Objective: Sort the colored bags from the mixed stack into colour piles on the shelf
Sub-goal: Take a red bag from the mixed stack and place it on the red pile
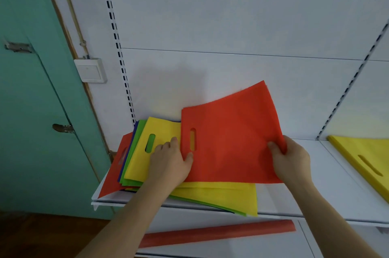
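Head view — both hands, left hand (168, 163) and right hand (291, 158), pinching red bag (231, 137) over mixed stack (143, 165) — no legible writing.

Retail shop interior: white metal gondola shelf (315, 201) with slotted upright rails (117, 47) and back panels, stocked with flat non-woven colored bags (160, 131).
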`<act>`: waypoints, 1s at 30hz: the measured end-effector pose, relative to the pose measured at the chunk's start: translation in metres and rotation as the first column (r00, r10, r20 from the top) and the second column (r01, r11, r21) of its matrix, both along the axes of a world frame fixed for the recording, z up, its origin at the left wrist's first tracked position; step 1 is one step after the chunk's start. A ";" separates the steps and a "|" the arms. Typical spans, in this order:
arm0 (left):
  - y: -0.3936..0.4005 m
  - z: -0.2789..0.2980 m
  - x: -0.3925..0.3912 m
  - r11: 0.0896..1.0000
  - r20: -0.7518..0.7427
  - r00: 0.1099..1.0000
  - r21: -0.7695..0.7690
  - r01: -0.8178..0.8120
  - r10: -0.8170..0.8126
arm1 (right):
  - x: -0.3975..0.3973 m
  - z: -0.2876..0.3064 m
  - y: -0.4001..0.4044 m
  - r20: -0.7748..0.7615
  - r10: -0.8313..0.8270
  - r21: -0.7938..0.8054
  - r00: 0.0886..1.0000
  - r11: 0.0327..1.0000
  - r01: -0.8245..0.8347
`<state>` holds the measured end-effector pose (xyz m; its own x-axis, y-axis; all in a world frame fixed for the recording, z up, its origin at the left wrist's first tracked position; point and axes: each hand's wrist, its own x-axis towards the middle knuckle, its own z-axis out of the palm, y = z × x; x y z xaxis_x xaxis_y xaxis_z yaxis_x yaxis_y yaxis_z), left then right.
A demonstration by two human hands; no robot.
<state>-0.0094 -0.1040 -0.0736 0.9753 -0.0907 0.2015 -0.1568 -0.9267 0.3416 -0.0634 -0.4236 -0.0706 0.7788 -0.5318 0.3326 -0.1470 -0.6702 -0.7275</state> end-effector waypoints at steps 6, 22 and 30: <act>-0.008 0.017 0.026 0.558 -0.118 0.992 -0.827 -0.076 -0.040 | -0.017 0.012 0.005 0.213 0.023 0.186 0.977 0.981 -0.064; -0.007 0.019 0.012 0.535 0.177 0.969 -0.809 0.242 -0.172 | -0.043 0.008 0.015 0.235 -0.113 0.214 0.965 0.975 0.062; -0.077 0.024 -0.013 0.468 0.288 0.951 -0.829 0.307 -0.115 | -0.124 0.007 -0.007 0.307 -0.317 0.184 0.897 0.945 0.270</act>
<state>-0.0222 -0.1806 -0.0501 0.8914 0.0223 0.4528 -0.4475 -0.1164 0.8867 -0.1878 -0.4308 -0.0636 0.4390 -0.7764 0.4521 -0.0594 -0.5272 -0.8477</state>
